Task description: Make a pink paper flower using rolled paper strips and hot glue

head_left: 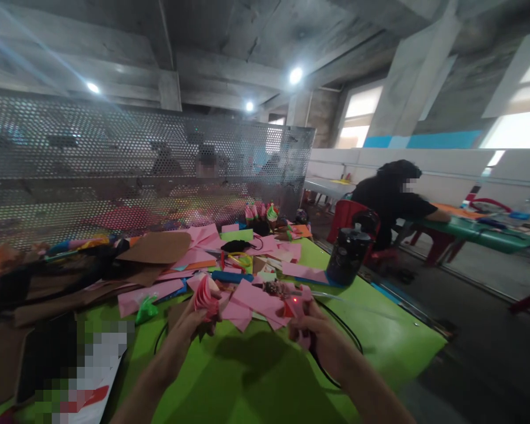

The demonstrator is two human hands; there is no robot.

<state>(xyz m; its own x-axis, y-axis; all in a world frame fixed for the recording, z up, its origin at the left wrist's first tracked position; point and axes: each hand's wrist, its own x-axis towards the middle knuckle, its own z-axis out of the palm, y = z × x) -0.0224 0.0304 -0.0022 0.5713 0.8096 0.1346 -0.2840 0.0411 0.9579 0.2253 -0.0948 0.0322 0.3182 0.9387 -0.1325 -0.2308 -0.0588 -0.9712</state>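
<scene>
My left hand (189,325) is closed around a pink folded-paper piece (206,298) with stacked, curved layers, held upright above the table. In my right hand (314,325) is a pink glue gun (304,299) with a small red light glowing on its side. A clear glue stick (331,295) sticks out of its rear towards the right. The gun's front points left, towards the paper piece, with a gap between them. Pink paper strips (251,299) lie between and behind my hands. Fingers partly hide the underside of the paper piece.
A green-topped table (265,377) carries brown sheets (156,253), a green crumpled scrap (147,309) and a black cord (351,333). A dark canister (348,257) stands at the right edge. Behind rises a perforated metal screen (141,165). Another person (382,194) sits at a table to the right.
</scene>
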